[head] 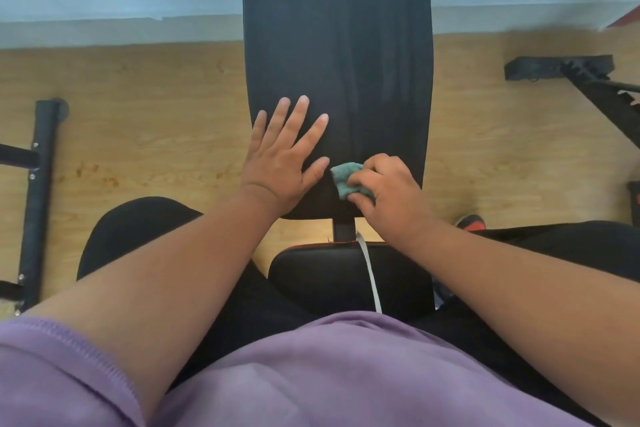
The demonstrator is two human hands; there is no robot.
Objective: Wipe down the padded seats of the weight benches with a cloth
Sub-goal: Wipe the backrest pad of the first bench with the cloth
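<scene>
Metal frames (36,198) flank a black padded bench (341,62) on wood floor (145,121). Left hand (282,159) lies flat, fingers spread, on the padding; right hand (389,191) grips a teal cloth (343,178) against it.

Left hand (282,158) flat on the black bench pad (341,45), right hand (389,189) gripping a teal cloth (343,177) beside it.

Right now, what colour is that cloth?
Teal green; the cloth shows best in the head view.
</scene>
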